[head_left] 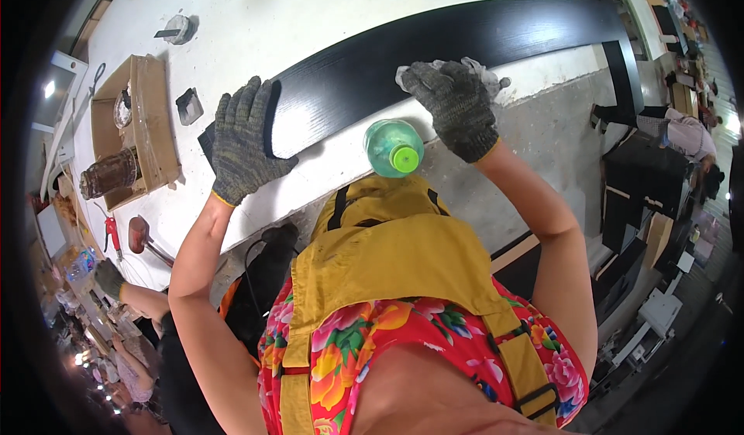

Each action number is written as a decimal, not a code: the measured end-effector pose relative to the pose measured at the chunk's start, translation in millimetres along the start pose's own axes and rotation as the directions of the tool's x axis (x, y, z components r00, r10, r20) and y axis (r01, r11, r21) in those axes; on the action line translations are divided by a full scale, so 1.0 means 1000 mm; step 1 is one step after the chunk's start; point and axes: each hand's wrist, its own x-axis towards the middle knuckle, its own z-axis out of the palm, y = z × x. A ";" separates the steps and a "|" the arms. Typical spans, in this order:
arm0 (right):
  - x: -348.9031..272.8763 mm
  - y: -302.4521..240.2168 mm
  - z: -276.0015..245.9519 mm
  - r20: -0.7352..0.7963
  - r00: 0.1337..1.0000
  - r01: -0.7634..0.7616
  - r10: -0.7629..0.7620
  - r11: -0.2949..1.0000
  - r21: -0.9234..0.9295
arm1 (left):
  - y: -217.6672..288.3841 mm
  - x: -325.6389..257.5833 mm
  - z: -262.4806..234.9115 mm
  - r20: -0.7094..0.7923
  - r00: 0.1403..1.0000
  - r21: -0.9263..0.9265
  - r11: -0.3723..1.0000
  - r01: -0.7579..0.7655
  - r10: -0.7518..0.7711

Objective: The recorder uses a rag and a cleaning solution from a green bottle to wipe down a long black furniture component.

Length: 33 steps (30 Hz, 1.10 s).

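Note:
A long black board [341,86] with a fine grain lies across the white worktop [256,17]. My left hand [244,142], in a dark knitted glove, rests flat on its left end with the fingers stretched out. At the board's near edge, right of the middle, my right hand [456,110] wears a matching glove. Its fingers are bent over a crumpled grey rag [491,81], pressing it against the board. Between the hands, a green plastic bottle [382,140] with a lime cap stands near the worktop's front edge.
Left on the worktop are a cardboard box [159,125] holding a brown roll, a small dark block [188,106], a round lidded tin [178,30], a mallet [139,235] and a red-handled air gun [112,233]. Another person's gloved hand [108,278] shows at lower left. Black panels [647,175] stand at right.

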 end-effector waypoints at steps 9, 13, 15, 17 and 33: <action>0.008 0.055 -0.025 0.112 0.987 -0.104 0.116 0.989 -0.105 | 0.002 0.005 -0.004 0.029 0.999 -0.017 1.000 0.017 -0.017; 0.019 0.005 0.046 -0.102 0.995 0.058 -0.008 0.863 0.501 | 0.001 0.001 0.003 -0.002 1.000 0.009 1.000 0.012 -0.012; 0.059 -0.001 -0.003 0.101 0.960 0.276 -0.259 0.844 -0.459 | 0.001 -0.001 -0.002 0.002 1.000 0.010 1.000 0.016 -0.016; 0.059 0.053 -0.009 0.069 0.994 0.100 -0.083 0.941 -0.322 | 0.005 0.003 -0.005 -0.005 1.000 0.004 1.000 0.011 -0.011; 0.045 -0.002 -0.022 0.281 0.957 0.154 -0.077 0.953 -0.262 | 0.002 0.001 -0.002 0.019 1.000 0.023 0.999 0.022 -0.023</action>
